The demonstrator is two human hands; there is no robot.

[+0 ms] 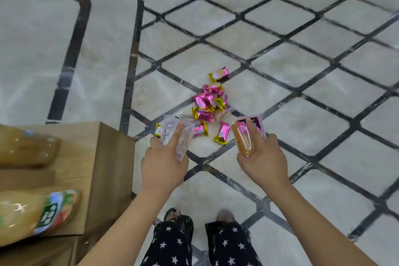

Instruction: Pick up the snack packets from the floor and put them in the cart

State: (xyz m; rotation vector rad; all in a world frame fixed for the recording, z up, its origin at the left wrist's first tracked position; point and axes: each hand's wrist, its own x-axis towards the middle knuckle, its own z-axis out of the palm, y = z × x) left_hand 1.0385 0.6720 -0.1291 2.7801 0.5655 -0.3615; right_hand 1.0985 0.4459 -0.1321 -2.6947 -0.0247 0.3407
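Several pink and gold snack packets [207, 103] lie in a loose pile on the tiled floor ahead of me, one more pink packet [219, 74] a little farther off. My left hand [164, 165] grips two clear-wrapped snack packets [176, 136] between its fingers. My right hand [262, 161] holds a brown cake packet with a pink label [246, 138]. Both hands hover just short of the pile, near its closest packets [222, 134].
A cardboard box [105, 170] stands at my left, with two large yellowish bottles [28, 214] lying on it. My legs in star-print trousers [200, 244] are at the bottom middle. Pale marble floor with black lines [302, 60] spreads all around.
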